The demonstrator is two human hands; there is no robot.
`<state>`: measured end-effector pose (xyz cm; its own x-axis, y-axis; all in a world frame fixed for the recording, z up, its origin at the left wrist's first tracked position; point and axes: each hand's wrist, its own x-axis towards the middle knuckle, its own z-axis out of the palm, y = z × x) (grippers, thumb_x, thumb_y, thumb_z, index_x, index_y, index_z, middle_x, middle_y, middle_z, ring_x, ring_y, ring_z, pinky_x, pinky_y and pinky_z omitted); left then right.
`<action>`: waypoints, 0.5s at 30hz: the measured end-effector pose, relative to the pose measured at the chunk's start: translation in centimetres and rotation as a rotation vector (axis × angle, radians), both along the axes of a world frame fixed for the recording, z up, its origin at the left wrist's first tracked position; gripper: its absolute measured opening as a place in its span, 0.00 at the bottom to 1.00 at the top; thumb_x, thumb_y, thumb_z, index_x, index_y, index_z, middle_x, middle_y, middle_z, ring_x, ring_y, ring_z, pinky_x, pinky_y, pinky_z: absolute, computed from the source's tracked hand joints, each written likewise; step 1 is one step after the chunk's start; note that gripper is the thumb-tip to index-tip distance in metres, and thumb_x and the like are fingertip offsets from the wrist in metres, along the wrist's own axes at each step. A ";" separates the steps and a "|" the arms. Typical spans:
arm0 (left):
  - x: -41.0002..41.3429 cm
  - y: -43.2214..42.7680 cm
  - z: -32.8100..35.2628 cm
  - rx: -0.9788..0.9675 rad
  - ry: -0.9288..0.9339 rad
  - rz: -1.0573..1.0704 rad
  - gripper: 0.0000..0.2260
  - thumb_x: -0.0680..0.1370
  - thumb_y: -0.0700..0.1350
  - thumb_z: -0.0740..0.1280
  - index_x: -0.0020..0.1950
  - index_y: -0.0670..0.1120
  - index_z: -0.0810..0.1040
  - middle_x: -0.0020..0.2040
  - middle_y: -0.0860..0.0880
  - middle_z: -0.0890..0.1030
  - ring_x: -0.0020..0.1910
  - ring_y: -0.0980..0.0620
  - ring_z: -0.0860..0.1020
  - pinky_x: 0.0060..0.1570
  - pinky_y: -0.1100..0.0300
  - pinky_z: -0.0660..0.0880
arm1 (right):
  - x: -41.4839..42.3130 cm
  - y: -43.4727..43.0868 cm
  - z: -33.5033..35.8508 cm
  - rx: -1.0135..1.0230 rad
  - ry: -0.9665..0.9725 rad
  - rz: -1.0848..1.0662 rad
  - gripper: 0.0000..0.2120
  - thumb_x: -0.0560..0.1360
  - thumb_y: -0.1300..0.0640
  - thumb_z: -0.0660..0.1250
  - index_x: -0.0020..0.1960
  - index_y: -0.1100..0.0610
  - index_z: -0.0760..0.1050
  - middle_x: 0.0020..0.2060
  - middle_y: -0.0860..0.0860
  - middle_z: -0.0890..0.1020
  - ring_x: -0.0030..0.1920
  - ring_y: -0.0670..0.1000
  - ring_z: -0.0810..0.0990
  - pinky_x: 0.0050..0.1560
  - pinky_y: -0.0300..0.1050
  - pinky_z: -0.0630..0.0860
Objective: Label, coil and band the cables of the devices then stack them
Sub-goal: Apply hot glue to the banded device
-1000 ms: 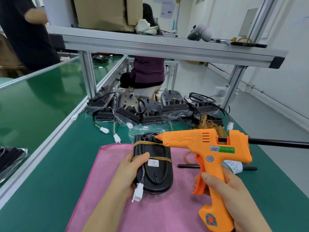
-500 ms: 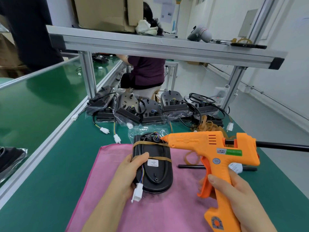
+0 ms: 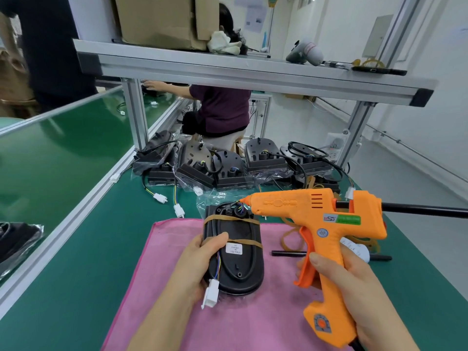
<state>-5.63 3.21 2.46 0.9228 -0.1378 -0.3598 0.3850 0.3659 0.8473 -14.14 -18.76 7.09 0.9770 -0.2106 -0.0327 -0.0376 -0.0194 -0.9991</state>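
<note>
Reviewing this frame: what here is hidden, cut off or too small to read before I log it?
Head view only:
- Print on the device's white label: too small.
- Left hand fingers beyond the thumb: hidden under the device.
- Whether the glue gun nozzle touches the device's wire port: no depth from this angle.
- Right hand trigger finger: behind the orange trigger.
- Black glue stick rear end: cut off by the right edge.

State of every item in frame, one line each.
Device: on pink cloth, labelled, two rubber bands around it.
White connector: unplugged, at device's near end.
Glue gun: nozzle by device's far end.
Left hand: grips device's side.
Right hand: grips glue gun handle.
Back devices: unbanded, cables loose.
</note>
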 end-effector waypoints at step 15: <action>0.1 0.1 0.0 -0.005 -0.002 0.006 0.13 0.76 0.42 0.70 0.58 0.38 0.77 0.41 0.42 0.86 0.34 0.48 0.85 0.26 0.61 0.77 | -1.6 -0.7 -0.4 -0.001 0.093 0.024 0.23 0.59 0.48 0.74 0.53 0.53 0.80 0.42 0.57 0.86 0.42 0.57 0.85 0.42 0.48 0.79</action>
